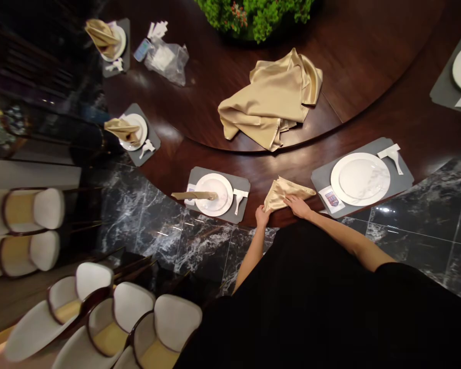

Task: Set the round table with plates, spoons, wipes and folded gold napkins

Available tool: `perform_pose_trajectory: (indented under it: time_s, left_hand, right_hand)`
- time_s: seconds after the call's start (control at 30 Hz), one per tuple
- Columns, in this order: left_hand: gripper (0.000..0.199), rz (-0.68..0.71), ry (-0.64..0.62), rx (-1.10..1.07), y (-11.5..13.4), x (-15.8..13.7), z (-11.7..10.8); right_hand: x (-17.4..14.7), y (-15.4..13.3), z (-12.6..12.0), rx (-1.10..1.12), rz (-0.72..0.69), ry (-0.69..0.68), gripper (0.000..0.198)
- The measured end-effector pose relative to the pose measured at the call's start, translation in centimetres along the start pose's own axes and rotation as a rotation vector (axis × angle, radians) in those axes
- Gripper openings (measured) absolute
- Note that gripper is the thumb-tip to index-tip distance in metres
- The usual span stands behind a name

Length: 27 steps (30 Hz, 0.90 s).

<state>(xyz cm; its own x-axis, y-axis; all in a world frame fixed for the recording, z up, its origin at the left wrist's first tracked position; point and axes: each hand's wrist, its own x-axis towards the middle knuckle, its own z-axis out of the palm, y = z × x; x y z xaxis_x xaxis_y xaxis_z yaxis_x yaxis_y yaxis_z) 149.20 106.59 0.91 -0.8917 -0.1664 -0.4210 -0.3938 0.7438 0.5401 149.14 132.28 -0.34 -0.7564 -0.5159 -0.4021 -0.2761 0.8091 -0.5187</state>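
A gold cloth napkin (282,192), folded into a rough triangle, lies on the dark wooden table near its front edge. At the napkin's lower left corner, my left hand (262,216) is closed with the corner pinched in its fingers. My right hand (297,206) rests on the napkin's right part, fingers stretched out over the cloth. To the right is a plate (364,178) on a grey placemat (401,177). On the left, another plate (223,195) carries a folded gold napkin (194,196).
A heap of loose gold napkins (269,97) lies on the raised turntable (353,66), below a green plant (265,15). A plastic bag (171,61) and a phone (142,49) are at the upper left. White chairs (134,307) stand at the lower left.
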Motion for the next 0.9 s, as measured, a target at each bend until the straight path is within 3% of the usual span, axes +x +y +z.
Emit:
perform_pose_trajectory:
  time_s: [0.2, 0.33, 0.47, 0.57, 0.63, 0.73, 0.8, 0.9]
  left_hand:
    - [0.014, 0.159, -0.036, 0.169, 2.6, -0.9, -1.5]
    - [0.021, 0.354, -0.123, 0.351, 5.5, -1.7, -0.2]
    - [0.026, 0.46, -0.278, 0.539, 8.3, -1.1, 2.6]
    - [0.024, 0.477, -0.362, 0.543, 9.3, -0.3, 4.0]
    - [0.025, 0.489, -0.42, 0.51, 9.2, 0.2, 4.0]
    - [0.049, 0.514, -0.504, 0.469, 8.3, 0.8, 3.0]
    - [0.062, 0.524, -0.538, 0.451, 7.3, 1.1, 2.1]
    - [0.062, 0.527, -0.534, 0.419, 6.2, 1.4, 1.4]
  right_hand:
    - [0.1, -0.2, 0.2, 0.086, 0.018, 0.009, 0.075]
    - [-0.1, 0.5, -0.5, 0.134, 0.023, 0.04, 0.074]
    - [-1.2, 3.3, -1.8, 0.109, 0.328, 0.304, 0.082]
    - [-2.1, 6.0, -2.8, 0.123, 0.451, 0.318, 0.079]
    - [-2.4, 7.4, -3.7, 0.192, 0.41, 0.275, 0.068]
    - [-2.3, 8.2, -5.2, 0.375, 0.284, 0.274, 0.057]
    - [-1.8, 7.4, -5.9, 0.543, 0.18, 0.299, 0.053]
    - [0.1, 4.6, -6.2, 0.696, 0.053, 0.273, 0.055]
